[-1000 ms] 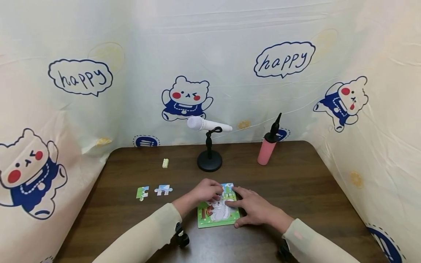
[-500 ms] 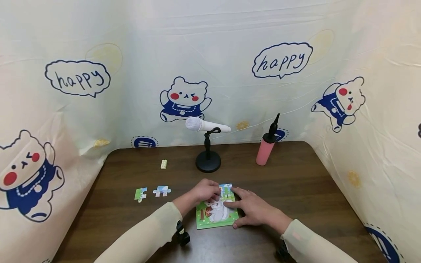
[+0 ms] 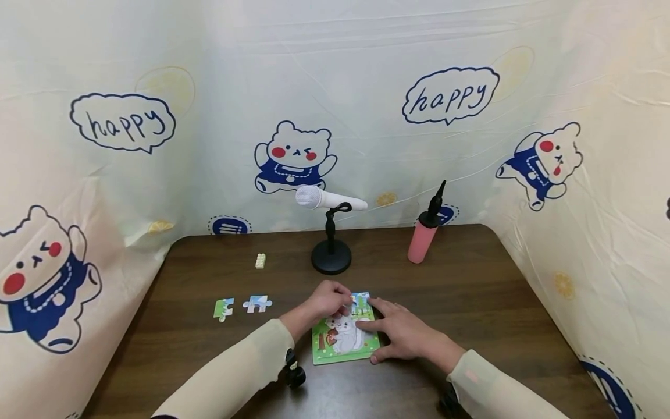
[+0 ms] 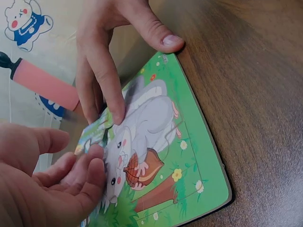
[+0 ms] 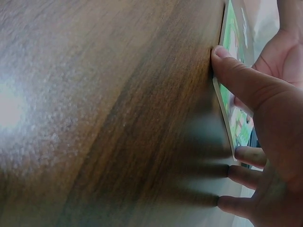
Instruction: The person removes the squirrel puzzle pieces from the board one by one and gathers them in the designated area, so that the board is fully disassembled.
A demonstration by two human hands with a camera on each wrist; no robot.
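Note:
A flat jigsaw puzzle board (image 3: 340, 344) lies on the table, showing a pale grey animal with a brown nut on green grass. Over its upper left part is my left hand (image 3: 330, 298), fingers loosely bent and nothing visible between thumb and fingertips in the left wrist view. Those fingertips (image 4: 97, 168) are close to the picture. My right hand (image 3: 405, 331) rests spread along the board's right side. Its index finger (image 4: 111, 90) touches the picture, and its thumb (image 5: 232, 66) lies at the near right corner. The board's upper left corner is hidden behind my left hand.
Two loose puzzle pieces, a green one (image 3: 224, 309) and a blue one (image 3: 257, 304), lie to the left. Farther back are a cream toy brick (image 3: 260, 261), a white microphone (image 3: 332, 200) on a black stand (image 3: 331, 256), and a pink hand pump (image 3: 421, 241).
My left hand has lifted slightly from the board's upper left part, its fingers less bent down over the picture. The right hand and the board stay in place.

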